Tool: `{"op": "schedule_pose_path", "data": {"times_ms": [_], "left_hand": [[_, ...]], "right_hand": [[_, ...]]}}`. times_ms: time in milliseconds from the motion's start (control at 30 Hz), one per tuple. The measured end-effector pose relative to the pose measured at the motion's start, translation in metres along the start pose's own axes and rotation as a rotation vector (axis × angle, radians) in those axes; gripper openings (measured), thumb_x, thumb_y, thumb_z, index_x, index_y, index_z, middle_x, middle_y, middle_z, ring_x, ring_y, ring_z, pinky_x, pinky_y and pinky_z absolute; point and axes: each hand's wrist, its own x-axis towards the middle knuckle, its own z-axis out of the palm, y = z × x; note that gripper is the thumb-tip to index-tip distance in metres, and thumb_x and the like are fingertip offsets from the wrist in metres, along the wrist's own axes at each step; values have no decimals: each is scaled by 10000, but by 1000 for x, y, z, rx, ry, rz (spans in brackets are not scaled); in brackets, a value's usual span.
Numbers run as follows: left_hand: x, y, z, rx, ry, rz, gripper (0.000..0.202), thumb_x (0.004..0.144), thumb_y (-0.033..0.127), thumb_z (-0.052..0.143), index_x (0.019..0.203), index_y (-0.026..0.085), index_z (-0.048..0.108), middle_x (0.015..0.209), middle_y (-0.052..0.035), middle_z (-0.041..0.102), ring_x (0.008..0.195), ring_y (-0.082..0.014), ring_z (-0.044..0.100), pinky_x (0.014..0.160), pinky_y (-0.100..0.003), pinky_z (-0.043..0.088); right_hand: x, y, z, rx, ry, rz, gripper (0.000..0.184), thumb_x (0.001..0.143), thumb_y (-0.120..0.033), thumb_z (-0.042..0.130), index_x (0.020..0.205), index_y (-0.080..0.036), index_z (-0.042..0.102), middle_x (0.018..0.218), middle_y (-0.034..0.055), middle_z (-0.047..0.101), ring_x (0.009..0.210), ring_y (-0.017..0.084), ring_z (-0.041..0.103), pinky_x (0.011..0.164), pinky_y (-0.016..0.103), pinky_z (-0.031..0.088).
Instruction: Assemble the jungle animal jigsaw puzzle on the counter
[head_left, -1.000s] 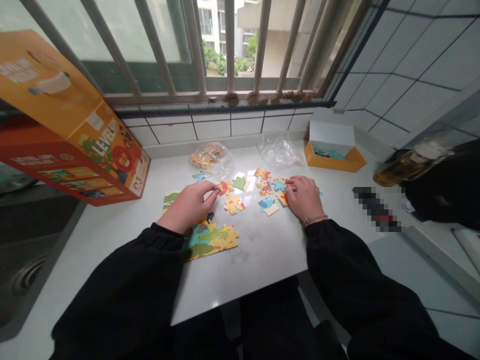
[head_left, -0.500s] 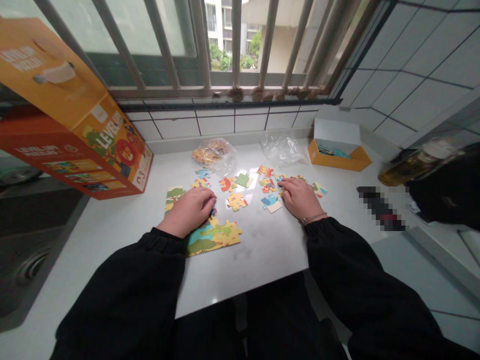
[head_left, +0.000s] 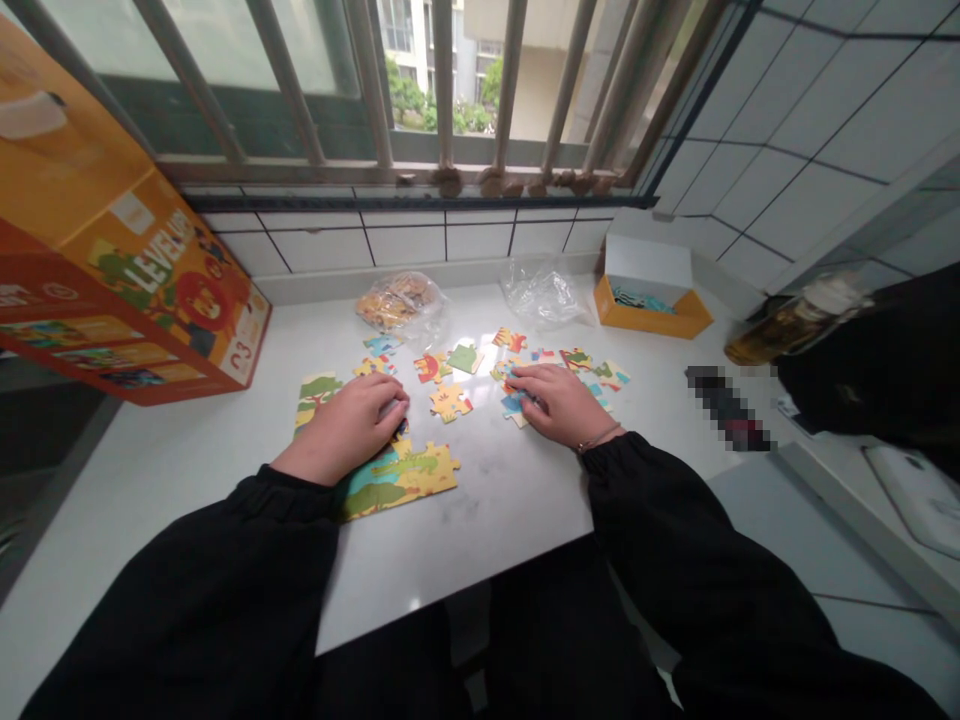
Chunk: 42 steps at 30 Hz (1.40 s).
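Observation:
My left hand (head_left: 349, 422) rests over the partly joined jigsaw puzzle (head_left: 409, 480). Its fingers curl inward with the thumb close to the index finger; whatever lies in them is hidden. A green crocodile shows on the joined part, and a tree section (head_left: 316, 392) sticks out beyond the hand. My right hand (head_left: 561, 402) lies palm down, fingers stretched left, fingertips on loose pieces. Under its thumb a blue puzzle piece (head_left: 513, 404) is partly covered. Between the hands lie a yellow puzzle piece (head_left: 451, 401), a red lion piece (head_left: 431, 367) and a green piece (head_left: 466, 357).
A tall orange puzzle box (head_left: 187, 270) stands at the left. Along the back lie a plastic bag of pieces (head_left: 401, 302), a crumpled clear bag (head_left: 546, 295) and a small open yellow box (head_left: 652, 318). A bottle (head_left: 787, 320) lies at the right, beyond a blurred-out object (head_left: 727, 408).
My right hand has slid slightly left across the loose pieces, now partly covering the blue one. My left hand stays over the joined puzzle. The view has turned a little to the right.

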Motion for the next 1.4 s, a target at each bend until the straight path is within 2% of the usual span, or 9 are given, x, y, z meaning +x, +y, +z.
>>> {"op": "schedule_pose_path", "data": {"times_ms": [200, 400, 567, 700, 833, 1067, 1233, 1300, 1400], "left_hand": [[0, -3, 3, 1, -8, 11, 341, 1068, 436, 489, 1070, 218, 752, 1240, -132, 749, 1183, -319, 703, 1101, -493, 560], [0, -7, 4, -27, -8, 27, 343, 1059, 416, 504, 1088, 187, 758, 1233, -151, 743, 1201, -336, 695, 1115, -519, 553], [0, -6, 4, -37, -21, 27, 318, 1055, 395, 512, 1088, 188, 752, 1239, -153, 738, 1201, -330, 687, 1113, -519, 549], [-1, -4, 4, -46, -13, 29, 301, 1051, 381, 520, 1083, 185, 747, 1232, -153, 735, 1197, -328, 683, 1116, -526, 546], [-2, -3, 4, -46, -12, 22, 281, 1043, 375, 532, 1084, 192, 743, 1231, -147, 728, 1188, -325, 683, 1115, -532, 547], [-2, -1, 3, -43, -17, 22, 269, 1047, 361, 531, 1090, 190, 734, 1228, -142, 724, 1179, -312, 677, 1109, -525, 553], [-3, 2, 1, -39, -17, 17, 257, 1053, 358, 530, 1081, 200, 731, 1221, -135, 724, 1180, -305, 680, 1104, -511, 555], [-3, 3, 0, -35, -23, 16, 259, 1056, 354, 525, 1080, 198, 731, 1211, -134, 723, 1180, -304, 682, 1102, -504, 557], [-3, 5, -1, -29, -27, 17, 264, 1059, 353, 523, 1082, 195, 733, 1196, -138, 724, 1182, -308, 685, 1100, -503, 556]], "right_hand": [[0, -12, 0, -12, -131, -10, 483, 1031, -319, 631, 1512, -306, 671, 1674, 35, 604, 1579, 328, 523, 1330, 649, 328], [3, -6, 4, -99, -37, 100, 439, 1107, -378, 530, 1478, -222, 706, 1649, 100, 626, 1522, 354, 575, 1264, 581, 431], [1, 0, 6, -140, 20, 146, 416, 1121, -374, 514, 1445, -218, 724, 1580, 113, 686, 1445, 349, 627, 1235, 570, 450], [2, -7, 6, -147, -4, 84, 385, 1080, -372, 598, 1413, -231, 732, 1579, 105, 688, 1513, 376, 571, 1296, 647, 360], [5, -22, 6, -115, -78, -61, 398, 1091, -386, 598, 1457, -260, 692, 1600, 70, 674, 1557, 357, 539, 1362, 666, 258], [7, -27, 9, -66, -115, -113, 418, 1107, -420, 590, 1487, -261, 659, 1604, 86, 667, 1561, 361, 538, 1366, 674, 266], [6, -22, 10, -24, -6, -88, 361, 1121, -397, 553, 1416, -239, 685, 1593, 116, 670, 1525, 345, 564, 1318, 614, 365], [9, -21, 9, -13, 99, -71, 319, 1131, -389, 519, 1336, -234, 708, 1575, 129, 674, 1479, 330, 592, 1273, 567, 416], [24, -24, 8, -22, 279, 2, 282, 1133, -358, 484, 1188, -231, 729, 1378, 145, 748, 1332, 317, 652, 1170, 520, 475]]}}
